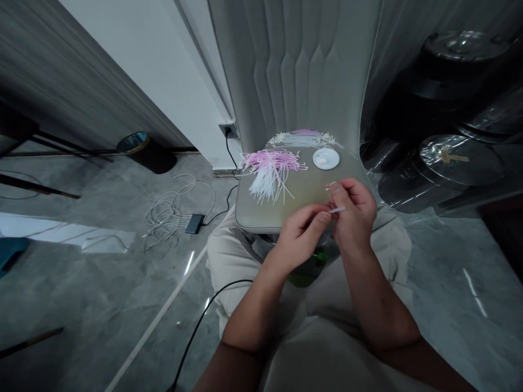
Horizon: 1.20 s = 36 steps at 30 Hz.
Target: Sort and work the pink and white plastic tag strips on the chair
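Observation:
Close together over the front of the chair seat, my left hand and my right hand are both closed. Thumb and forefinger of the left pinch a thin white stick, whose far end reaches the right palm. Between the right thumb and forefinger a small white piece pokes out; its kind is too small to tell. Beyond the hands stands a round white dish with a whitish lump in it. Left of it lie a bundle of white sticks and a pink bundle.
Another row of white and pink pieces lies toward the backrest of the grey chair. A black box with cables is on the floor at left, near a dark bin. Dark, plastic-covered objects stand at right.

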### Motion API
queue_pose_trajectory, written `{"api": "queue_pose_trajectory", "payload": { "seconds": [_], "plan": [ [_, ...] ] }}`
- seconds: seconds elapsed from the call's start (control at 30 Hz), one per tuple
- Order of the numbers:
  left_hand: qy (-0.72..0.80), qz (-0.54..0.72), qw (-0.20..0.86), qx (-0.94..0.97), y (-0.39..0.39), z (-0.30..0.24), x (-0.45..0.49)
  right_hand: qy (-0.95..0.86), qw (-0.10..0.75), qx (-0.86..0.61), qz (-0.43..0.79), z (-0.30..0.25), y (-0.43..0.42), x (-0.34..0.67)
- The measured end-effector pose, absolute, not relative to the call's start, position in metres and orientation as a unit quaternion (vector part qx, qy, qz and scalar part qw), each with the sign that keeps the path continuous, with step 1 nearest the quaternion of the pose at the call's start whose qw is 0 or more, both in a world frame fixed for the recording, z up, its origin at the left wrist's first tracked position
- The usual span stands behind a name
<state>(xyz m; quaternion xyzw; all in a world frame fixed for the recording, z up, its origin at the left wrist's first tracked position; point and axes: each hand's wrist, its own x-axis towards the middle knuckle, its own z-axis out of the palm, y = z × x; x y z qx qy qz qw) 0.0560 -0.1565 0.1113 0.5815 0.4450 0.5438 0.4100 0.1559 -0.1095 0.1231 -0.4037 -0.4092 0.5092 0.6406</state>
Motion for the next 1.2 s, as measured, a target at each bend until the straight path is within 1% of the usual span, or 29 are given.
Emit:
{"api": "queue_pose_trajectory", "payload": {
  "seconds": [0.17,0.43,0.63,0.77,0.93,1.03,1.2],
  "plan": [
    [0.432,0.539,0.404,0.6,-0.156,0.113,0.055,-0.402,0.645,-0.384,0.524,0.122,-0.107,0.156],
    [0.428,0.569,0.442,0.545,-0.154,0.114,0.059,-0.401,0.642,-0.398,0.518,0.118,-0.103,0.157],
    [0.432,0.591,0.434,0.525,-0.154,0.111,0.059,-0.409,0.631,-0.402,0.523,0.117,-0.102,0.157],
    [0.432,0.589,0.427,0.533,-0.154,0.112,0.057,-0.406,0.615,-0.401,0.544,0.113,-0.104,0.153],
    [0.427,0.591,0.445,0.521,-0.154,0.114,0.056,-0.391,0.608,-0.385,0.574,0.108,-0.105,0.147],
    [0.428,0.59,0.46,0.507,-0.154,0.112,0.054,-0.393,0.607,-0.393,0.568,0.107,-0.105,0.146],
    [0.43,0.61,0.455,0.485,-0.156,0.105,0.049,-0.403,0.614,-0.391,0.554,0.11,-0.104,0.148]
  ]
}}
